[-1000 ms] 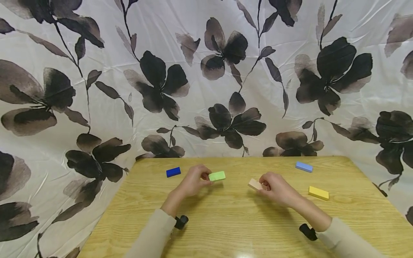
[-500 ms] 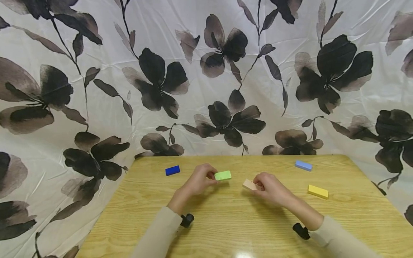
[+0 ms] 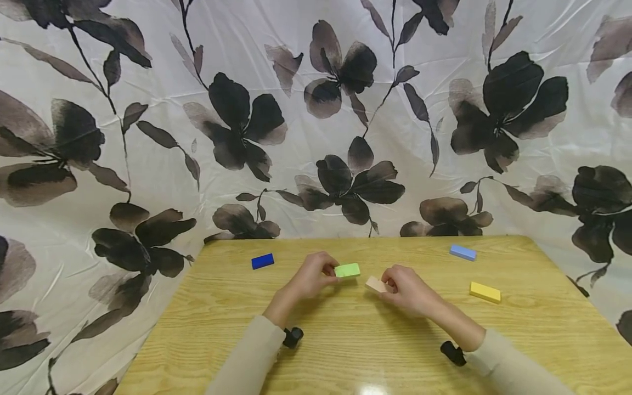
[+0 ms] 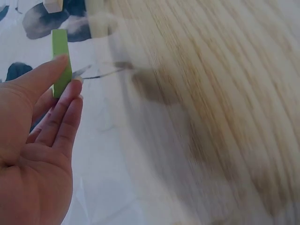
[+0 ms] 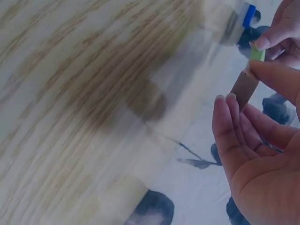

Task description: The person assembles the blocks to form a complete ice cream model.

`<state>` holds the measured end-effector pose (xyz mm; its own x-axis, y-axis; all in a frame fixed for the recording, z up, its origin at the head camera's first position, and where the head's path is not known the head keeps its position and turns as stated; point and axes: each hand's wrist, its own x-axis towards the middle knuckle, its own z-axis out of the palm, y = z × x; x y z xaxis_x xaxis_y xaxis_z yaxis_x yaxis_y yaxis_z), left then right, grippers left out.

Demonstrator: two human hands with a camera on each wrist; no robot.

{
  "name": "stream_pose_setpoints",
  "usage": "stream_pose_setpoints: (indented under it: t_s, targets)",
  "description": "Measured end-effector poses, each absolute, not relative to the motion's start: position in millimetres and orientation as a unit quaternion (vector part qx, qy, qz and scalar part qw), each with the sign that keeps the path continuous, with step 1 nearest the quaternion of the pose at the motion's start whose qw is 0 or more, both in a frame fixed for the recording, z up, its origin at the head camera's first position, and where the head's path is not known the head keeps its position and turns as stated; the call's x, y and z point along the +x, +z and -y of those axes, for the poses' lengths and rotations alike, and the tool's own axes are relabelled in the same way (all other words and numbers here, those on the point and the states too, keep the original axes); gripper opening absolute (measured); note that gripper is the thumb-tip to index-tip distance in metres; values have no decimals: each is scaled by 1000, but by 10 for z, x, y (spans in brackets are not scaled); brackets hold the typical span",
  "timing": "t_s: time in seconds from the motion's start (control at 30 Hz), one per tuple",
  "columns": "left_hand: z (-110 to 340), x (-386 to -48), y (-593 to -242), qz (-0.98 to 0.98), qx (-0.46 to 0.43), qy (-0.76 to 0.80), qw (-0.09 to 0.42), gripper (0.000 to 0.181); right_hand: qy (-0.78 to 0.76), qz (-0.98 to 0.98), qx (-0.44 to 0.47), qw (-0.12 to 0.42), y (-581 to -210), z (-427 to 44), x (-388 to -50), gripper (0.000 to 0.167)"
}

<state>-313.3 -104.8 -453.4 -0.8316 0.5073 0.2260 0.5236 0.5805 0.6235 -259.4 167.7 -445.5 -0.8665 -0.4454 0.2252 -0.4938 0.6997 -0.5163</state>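
Between thumb and fingers my left hand (image 3: 314, 274) pinches a light green block (image 3: 348, 270) by its left end, above the table. My right hand (image 3: 408, 291) pinches a pale beige block (image 3: 376, 285), tilted, with its free end toward the green one. A small gap separates the two blocks in the head view. In the left wrist view the green block (image 4: 60, 47) stands on edge in the grip, and the tip of the beige block (image 4: 53, 5) shows at the top. The right wrist view has the beige block (image 5: 244, 89) in shadow between thumb and fingertips.
On the wooden table (image 3: 345, 351) lie a dark blue block (image 3: 263, 261) at the back left, a light blue block (image 3: 463, 252) at the back right and a yellow block (image 3: 485, 292) in front of that. A flowered cloth (image 3: 296, 137) hangs behind the table.
Left hand and green block have moved to the right, and the right hand with the beige block has come left. The gap between the two blocks has narrowed; the other blocks stay put.
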Motion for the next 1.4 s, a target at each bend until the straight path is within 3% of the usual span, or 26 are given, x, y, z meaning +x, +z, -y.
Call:
stream_pose_setpoints:
  t_s: [1.4]
  targets:
    - [736, -3199, -4733, 883, -309, -349, -47, 30, 285, 936, 206, -18, -4595, -1451, -2520, 18]
